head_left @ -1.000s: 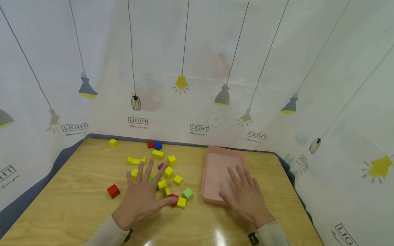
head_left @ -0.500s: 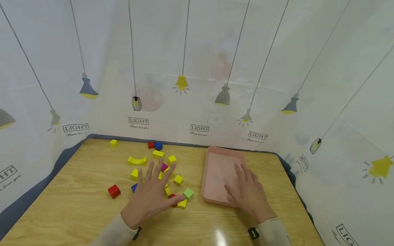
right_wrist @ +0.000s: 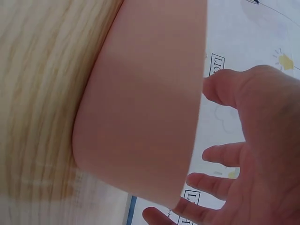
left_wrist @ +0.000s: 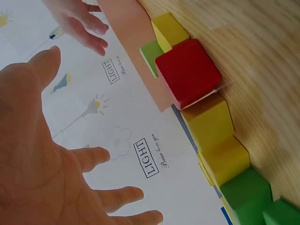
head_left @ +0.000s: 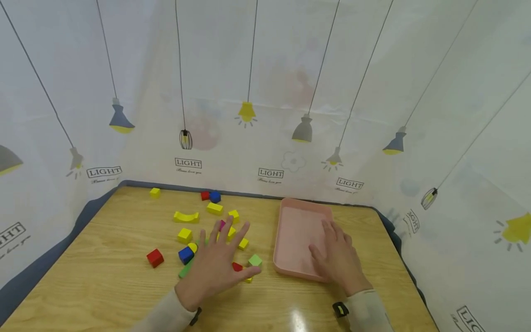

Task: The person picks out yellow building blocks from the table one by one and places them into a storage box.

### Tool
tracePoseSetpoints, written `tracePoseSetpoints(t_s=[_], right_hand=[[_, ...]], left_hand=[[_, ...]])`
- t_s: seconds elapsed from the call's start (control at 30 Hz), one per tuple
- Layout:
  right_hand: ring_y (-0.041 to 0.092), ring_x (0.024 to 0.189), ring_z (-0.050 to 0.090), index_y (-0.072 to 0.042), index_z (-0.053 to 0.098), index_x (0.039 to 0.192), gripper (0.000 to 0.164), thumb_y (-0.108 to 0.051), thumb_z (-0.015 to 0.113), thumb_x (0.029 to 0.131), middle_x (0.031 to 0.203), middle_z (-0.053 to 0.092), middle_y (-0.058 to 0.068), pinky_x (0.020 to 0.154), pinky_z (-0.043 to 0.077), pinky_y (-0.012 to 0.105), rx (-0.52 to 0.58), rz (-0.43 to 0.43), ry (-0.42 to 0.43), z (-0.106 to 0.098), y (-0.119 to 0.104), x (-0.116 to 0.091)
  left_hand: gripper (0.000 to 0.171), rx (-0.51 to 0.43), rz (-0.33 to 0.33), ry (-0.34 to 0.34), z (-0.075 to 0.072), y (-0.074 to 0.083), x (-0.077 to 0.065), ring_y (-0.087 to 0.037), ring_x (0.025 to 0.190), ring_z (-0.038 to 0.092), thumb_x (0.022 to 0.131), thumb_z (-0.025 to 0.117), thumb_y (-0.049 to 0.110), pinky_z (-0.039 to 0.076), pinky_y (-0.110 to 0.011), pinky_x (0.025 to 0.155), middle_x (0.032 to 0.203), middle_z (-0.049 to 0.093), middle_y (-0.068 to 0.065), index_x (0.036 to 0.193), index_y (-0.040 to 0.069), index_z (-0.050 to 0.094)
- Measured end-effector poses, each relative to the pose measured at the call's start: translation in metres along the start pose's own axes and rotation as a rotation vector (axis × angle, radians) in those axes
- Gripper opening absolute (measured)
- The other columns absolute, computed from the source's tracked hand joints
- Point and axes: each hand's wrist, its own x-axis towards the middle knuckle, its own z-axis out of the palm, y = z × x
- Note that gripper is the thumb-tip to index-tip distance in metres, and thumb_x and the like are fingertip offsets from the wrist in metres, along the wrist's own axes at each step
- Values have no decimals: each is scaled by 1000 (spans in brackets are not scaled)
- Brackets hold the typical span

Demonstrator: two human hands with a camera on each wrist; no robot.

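Observation:
My left hand (head_left: 217,265) hovers with spread fingers over a scatter of toy blocks. Beneath and around it lie a light green cube (head_left: 255,261), a red block (left_wrist: 188,73), a green block (left_wrist: 247,190) and several yellow ones, partly hidden in the head view. A blue cube (head_left: 185,255) shows just left of that hand. Across the table, my right hand (head_left: 340,263) hangs over the right side of a shallow pink tray (head_left: 294,230), its fingers loosely bent. In the right wrist view its fingers overlap the tray's rim. Neither hand holds anything.
A red cube (head_left: 155,258) lies apart on the left. Toward the back are a yellow arched block (head_left: 186,216), a yellow cube (head_left: 155,192) and a red cube beside a blue block (head_left: 215,197). A lamp-printed curtain (head_left: 232,152) closes off the table's (head_left: 95,276) far edge and sides.
My left hand has drifted right over the blocks, uncovering the blue cube and part of a green block. My right hand has moved slightly right over the tray. The blocks lie as before.

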Motion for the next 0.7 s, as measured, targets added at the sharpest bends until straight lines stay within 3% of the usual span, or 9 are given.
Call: tracePoseSetpoints(t_s=[0.2, 0.47, 0.7], right_hand=[[63, 163, 40, -10, 24, 186, 92, -47, 69, 114, 188, 27, 30, 122, 49, 83, 31, 52, -8, 1, 1, 2], [62, 158, 47, -3, 28, 183, 86, -38, 67, 115, 183, 34, 32, 113, 57, 82, 64, 99, 3, 3, 7, 4], [58, 152, 55, 1, 20, 184, 89, -32, 68, 116, 175, 41, 39, 116, 57, 79, 59, 152, -55, 2, 11, 9]], left_hand=[[112, 8, 7, -37, 2, 7, 1, -54, 178, 28, 95, 61, 98, 25, -92, 134, 195, 25, -17, 185, 41, 29], [108, -32, 13, -94, 7, 16, 2, -56, 177, 30, 97, 67, 92, 24, -90, 136, 196, 21, -15, 185, 45, 27], [107, -32, 49, -89, 14, 23, 1, -55, 173, 38, 96, 71, 90, 29, -87, 136, 193, 30, -16, 184, 42, 33]])
